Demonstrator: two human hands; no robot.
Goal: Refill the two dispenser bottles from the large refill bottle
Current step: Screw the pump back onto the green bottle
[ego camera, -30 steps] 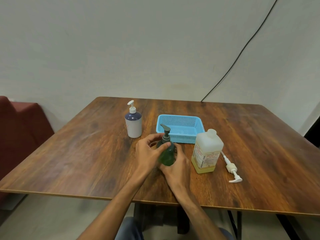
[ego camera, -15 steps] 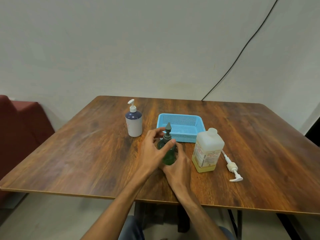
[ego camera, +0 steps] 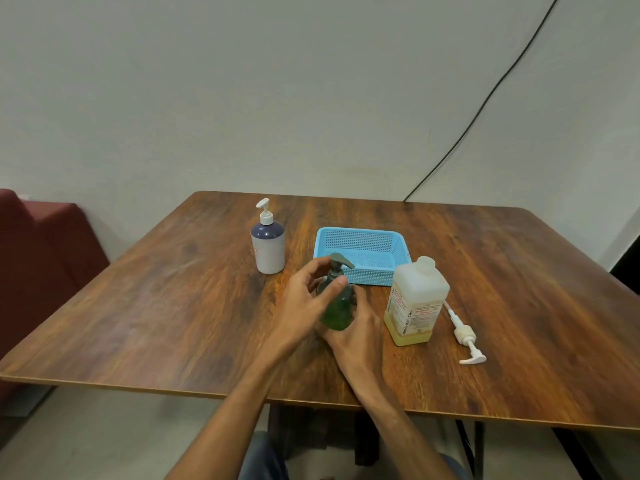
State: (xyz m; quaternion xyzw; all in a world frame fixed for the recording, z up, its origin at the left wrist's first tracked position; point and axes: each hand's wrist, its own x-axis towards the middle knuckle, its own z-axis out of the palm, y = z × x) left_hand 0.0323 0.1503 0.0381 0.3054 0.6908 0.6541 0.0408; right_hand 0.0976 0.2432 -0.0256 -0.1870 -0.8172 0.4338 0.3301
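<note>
On table, front centre: green dispenser bottle (ego camera: 337, 310), held in both hands, pump on.

Left hand (ego camera: 300, 303) pinches the collar under the grey pump head (ego camera: 338, 264), and right hand (ego camera: 360, 329) is wrapped round the bottle's lower body, which stands upright on the table (ego camera: 166, 306). Step judged: unscrewing the pump. Large refill bottle (ego camera: 415, 299) stands just beside the right hand, holding a low band of yellow liquid, with a loose white pump (ego camera: 467, 337) lying to its right. White dispenser bottle (ego camera: 267, 247) and blue basket (ego camera: 360, 232) sit behind, untouched. Risks: a stiff collar could spin the bottle in the right hand's grasp; a jerk as it frees could knock the refill bottle over; a lifted dip tube could drip on the wood.
</note>
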